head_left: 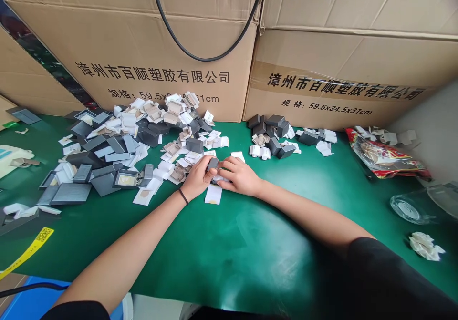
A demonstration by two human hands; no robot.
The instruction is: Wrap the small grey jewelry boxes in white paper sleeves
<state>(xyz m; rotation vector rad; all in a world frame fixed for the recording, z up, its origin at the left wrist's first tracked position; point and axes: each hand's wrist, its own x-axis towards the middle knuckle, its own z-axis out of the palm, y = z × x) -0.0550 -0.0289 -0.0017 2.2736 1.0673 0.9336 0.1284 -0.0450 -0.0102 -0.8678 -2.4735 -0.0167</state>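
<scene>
My left hand (195,179), with a thin black band at its wrist, is closed around a small dark grey box (213,162). Right beside it my right hand (244,177) has its fingers curled in over the near side of the box. White material shows between the two hands, and those fingertips are partly hidden, so I cannot make out what they grip. A white card (213,194) with a yellowish mark lies flat just below the hands. To the left spreads a heap of dark grey boxes (73,193) mixed with folded white paper inserts (175,112).
A smaller pile of dark boxes (275,146) sits at the back of the green table (229,258). On the right are a red snack bag (388,158), a clear container (408,208) and crumpled paper (425,246). Large cartons (171,38) stand behind; a black cable (203,58) hangs down.
</scene>
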